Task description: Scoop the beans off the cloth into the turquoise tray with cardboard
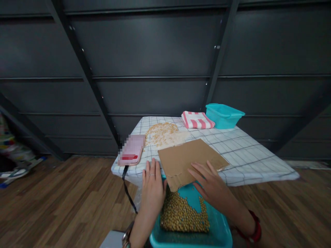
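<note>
A flat brown cardboard sheet (190, 158) lies at the near edge of the checked tablecloth (248, 155), its near corner overhanging a teal tub (219, 230). The tub sits below the table edge and holds a heap of yellow beans (181, 215). My left hand (153, 187) rests palm down, fingers stretched flat, beside the sheet's left edge at the table rim, a ring on one finger. My right hand (210, 182) lies flat on the sheet's near right part, fingers spread. A pile of pale grain (164, 133) is spread on the cloth behind the cardboard.
A pink device (132, 150) with a black strap (128, 189) sits at the table's left corner. A red-and-white striped cloth (198, 120) and a second teal tub (223, 115) stand at the far side. Dark panelled wall behind; wooden floor around the table.
</note>
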`<state>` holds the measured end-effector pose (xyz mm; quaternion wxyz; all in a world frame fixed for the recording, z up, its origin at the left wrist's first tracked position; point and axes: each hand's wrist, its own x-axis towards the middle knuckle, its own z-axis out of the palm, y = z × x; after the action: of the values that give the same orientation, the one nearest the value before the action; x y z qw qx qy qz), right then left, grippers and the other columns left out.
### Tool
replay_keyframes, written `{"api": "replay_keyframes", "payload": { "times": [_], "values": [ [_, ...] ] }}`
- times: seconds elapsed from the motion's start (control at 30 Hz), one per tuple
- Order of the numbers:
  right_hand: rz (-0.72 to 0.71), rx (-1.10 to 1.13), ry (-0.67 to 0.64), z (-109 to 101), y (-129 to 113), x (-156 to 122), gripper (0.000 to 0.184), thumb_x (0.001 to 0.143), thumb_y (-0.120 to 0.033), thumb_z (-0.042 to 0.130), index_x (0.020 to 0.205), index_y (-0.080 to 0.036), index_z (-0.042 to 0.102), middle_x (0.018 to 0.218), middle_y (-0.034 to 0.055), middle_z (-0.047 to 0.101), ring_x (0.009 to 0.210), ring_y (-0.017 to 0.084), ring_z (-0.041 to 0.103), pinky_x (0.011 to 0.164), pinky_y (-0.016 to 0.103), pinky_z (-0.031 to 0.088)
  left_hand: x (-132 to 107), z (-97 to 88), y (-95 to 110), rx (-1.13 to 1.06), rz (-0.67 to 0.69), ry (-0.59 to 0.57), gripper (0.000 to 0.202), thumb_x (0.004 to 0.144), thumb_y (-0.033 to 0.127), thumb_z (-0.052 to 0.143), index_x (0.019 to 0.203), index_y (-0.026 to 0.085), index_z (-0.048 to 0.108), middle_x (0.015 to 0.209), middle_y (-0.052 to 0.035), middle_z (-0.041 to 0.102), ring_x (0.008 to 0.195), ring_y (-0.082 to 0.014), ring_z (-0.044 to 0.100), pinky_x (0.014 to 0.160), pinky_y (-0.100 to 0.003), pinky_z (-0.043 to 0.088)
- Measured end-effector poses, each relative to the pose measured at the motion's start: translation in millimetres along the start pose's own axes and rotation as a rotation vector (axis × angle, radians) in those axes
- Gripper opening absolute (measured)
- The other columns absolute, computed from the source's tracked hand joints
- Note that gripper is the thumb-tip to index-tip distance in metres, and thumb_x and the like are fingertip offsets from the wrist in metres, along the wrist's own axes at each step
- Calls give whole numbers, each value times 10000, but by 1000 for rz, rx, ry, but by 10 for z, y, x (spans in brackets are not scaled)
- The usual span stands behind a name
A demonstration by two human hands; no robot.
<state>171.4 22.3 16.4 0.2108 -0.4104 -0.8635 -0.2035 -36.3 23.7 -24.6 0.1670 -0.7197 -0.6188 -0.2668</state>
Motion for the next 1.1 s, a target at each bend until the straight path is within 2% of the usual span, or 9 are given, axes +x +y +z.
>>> {"api": "replay_keyframes", "payload": {
  "times": [0.1, 0.23, 0.4, 0.57, 0.67, 0.77, 0.93, 1.1],
  "values": [
    [-94, -36, -20, -17, 43, 105, 358, 781, -122, 408, 1109, -161, 543, 1090, 79, 613, 1009, 201, 557, 896, 449, 446, -17, 5, -9, 61, 22, 17, 476, 812, 171, 394, 1268, 35, 374, 1328, -219, 434, 1264, -358, 301, 925, -546, 401],
    [-146, -81, 78, -77, 156, 190, 337, 788, -104, 393, 1061, -167, 581, 1045, 54, 642, 959, 166, 588, 819, 336, 500, -21, 23, -8, 127, 33, 41, 461, 827, 228, 405, 1249, 43, 414, 1315, -204, 457, 1243, -351, 348, 921, -520, 412],
    [-144, -126, 302, -355, 405, 352, 302, 817, -82, 340, 936, -128, 614, 883, 53, 686, 814, 131, 632, 742, 272, 519, -2, 10, 11, 192, 45, 54, 475, 840, 313, 404, 1223, 37, 450, 1272, -195, 507, 1197, -348, 413, 896, -513, 431],
    [-87, -190, 379, -630, 666, 634, 253, 832, -98, 382, 962, -123, 597, 925, 77, 676, 850, 160, 628, 749, 296, 507, 7, -17, 27, 207, 49, 49, 465, 853, 333, 370, 1208, 49, 470, 1260, -182, 523, 1168, -320, 454, 899, -486, 434],
    [-76, -234, 269, -649, 787, 785, 217, 841, -136, 409, 952, -144, 595, 929, 81, 672, 856, 170, 621, 743, 298, 490, 0, -6, 21, 192, 41, 51, 460, 860, 332, 350, 1204, 53, 473, 1261, -178, 524, 1168, -312, 455, 910, -489, 422],
    [-67, -269, 161, -563, 859, 847, 178, 839, -145, 423, 897, -146, 591, 866, 85, 674, 783, 174, 624, 683, 294, 478, -11, 23, -5, 168, 37, 64, 462, 862, 340, 342, 1208, 62, 470, 1265, -180, 520, 1170, -310, 452, 916, -491, 412],
    [-99, -322, 96, -439, 901, 745, 160, 812, -101, 425, 832, -144, 578, 726, 75, 666, 617, 154, 608, 561, 257, 444, -30, 76, -58, 182, 46, 105, 478, 861, 359, 321, 1226, 82, 460, 1274, -178, 512, 1182, -298, 440, 934, -489, 392],
    [-184, -317, 49, -490, 936, 585, 194, 802, -71, 412, 840, -151, 585, 800, 77, 679, 684, 153, 629, 608, 258, 483, -39, 102, -72, 170, 61, 138, 478, 859, 336, 323, 1231, 64, 452, 1273, -195, 505, 1182, -325, 431, 917, -503, 398]
  ]
}}
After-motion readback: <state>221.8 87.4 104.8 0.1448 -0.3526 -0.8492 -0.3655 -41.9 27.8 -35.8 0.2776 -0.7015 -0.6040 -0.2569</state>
